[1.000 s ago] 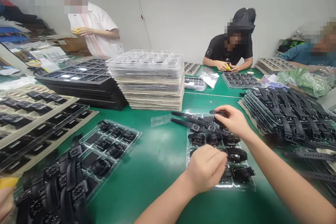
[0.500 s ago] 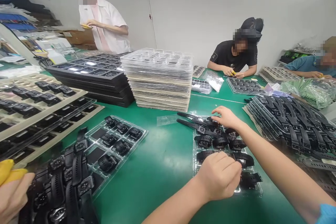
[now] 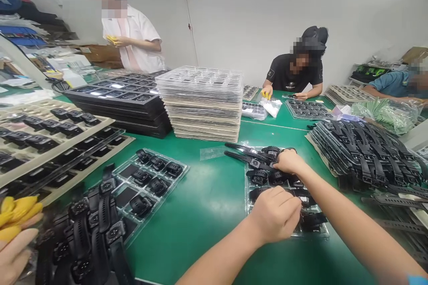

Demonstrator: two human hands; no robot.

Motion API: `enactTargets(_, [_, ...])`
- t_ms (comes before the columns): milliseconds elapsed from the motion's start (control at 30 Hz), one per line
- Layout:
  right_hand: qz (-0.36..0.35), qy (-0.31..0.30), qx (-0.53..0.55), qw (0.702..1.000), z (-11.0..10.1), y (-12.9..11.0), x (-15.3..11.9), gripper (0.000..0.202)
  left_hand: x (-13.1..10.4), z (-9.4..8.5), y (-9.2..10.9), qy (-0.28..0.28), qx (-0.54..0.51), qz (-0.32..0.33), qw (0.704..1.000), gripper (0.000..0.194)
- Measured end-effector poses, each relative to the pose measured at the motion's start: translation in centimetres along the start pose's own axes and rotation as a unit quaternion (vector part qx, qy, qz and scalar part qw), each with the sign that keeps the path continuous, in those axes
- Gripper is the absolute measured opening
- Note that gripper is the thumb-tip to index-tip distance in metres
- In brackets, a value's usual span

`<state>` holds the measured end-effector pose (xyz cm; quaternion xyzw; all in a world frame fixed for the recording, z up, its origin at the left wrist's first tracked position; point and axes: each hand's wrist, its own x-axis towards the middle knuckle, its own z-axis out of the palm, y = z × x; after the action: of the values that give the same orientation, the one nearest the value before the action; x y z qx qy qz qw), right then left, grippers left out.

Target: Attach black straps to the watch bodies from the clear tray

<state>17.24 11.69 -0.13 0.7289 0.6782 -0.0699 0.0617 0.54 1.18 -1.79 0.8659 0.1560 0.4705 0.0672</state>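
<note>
A clear plastic tray [image 3: 247, 196] in front of me holds several black smartwatches [image 3: 258, 177] with curled straps. Two watches with straps stretched straight [image 3: 245, 159] lie across its far left corner. My right hand [image 3: 290, 160] is over the tray's far part, its thumb and fingers closed on a smartwatch there. Closer to me, my left hand [image 3: 277, 213] is curled into a fist above the near part of the tray. Its fingertips face away, so anything inside it is hidden.
Left of the tray lie a half-filled watch tray [image 3: 187, 169] and a heap of watches [image 3: 96, 231], beside a co-worker's hand in yellow finger covers [image 3: 18, 227]. A tall tray stack [image 3: 203, 107] stands behind. Watches top another stack [image 3: 363, 151] at right. Co-workers sit and stand beyond.
My right hand has come down and closed over the far watches, its fingers formerly spread above them. My left hand stays a fist, barely shifted. The view has moved slightly.
</note>
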Motion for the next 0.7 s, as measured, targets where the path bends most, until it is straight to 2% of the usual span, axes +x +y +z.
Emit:
enactTargets(100, [0.034, 0.006, -0.007, 0.999, -0.3, -0.6, -0.1, 0.032, 0.1, -0.1, -0.1, 0.010, -0.004, 0.004, 1.000, 0.021])
enactTargets(200, [0.028, 0.047, 0.003, 0.998, -1.1, -1.0, -1.3, 0.028, 0.1, -0.2, -0.3, 0.026, -0.004, 0.003, 1.000, 0.021])
enactTargets(300, [0.010, 0.111, 0.026, 0.993, -2.7, -0.4, -3.6, 0.022, -0.1, -0.2, -0.4, 0.043, -0.003, -0.006, 0.999, 0.020])
enactTargets(433, [0.008, 0.223, 0.070, 0.972, -4.9, 2.0, -7.8, 0.018, -0.4, 0.0, -0.3, 0.054, -0.033, -0.019, 0.998, 0.017])
enactTargets(467, [0.011, 0.275, 0.094, 0.957, -5.1, 2.7, -8.8, 0.018, -0.4, 0.0, -0.2, 0.058, -0.051, -0.026, 0.997, 0.017])
enactTargets(533, [-0.013, 0.421, 0.182, 0.888, -4.8, 4.3, -10.7, 0.015, -0.2, 0.0, 0.1, 0.064, -0.100, -0.064, 0.991, 0.020])
enactTargets(600, [-0.075, 0.518, 0.273, 0.807, -3.8, 5.5, -12.3, 0.010, 0.2, -0.3, 0.3, 0.057, -0.176, -0.169, 0.968, 0.022])
enactTargets(633, [-0.112, 0.537, 0.310, 0.776, -3.0, 6.0, -13.0, 0.011, 0.4, -0.4, 0.3, 0.045, -0.230, -0.243, 0.941, 0.023])
enactTargets(700, [-0.185, 0.535, 0.360, 0.741, -1.5, 6.4, -14.2, 0.020, 0.9, -0.7, 0.1, 0.016, -0.366, -0.377, 0.851, 0.027])
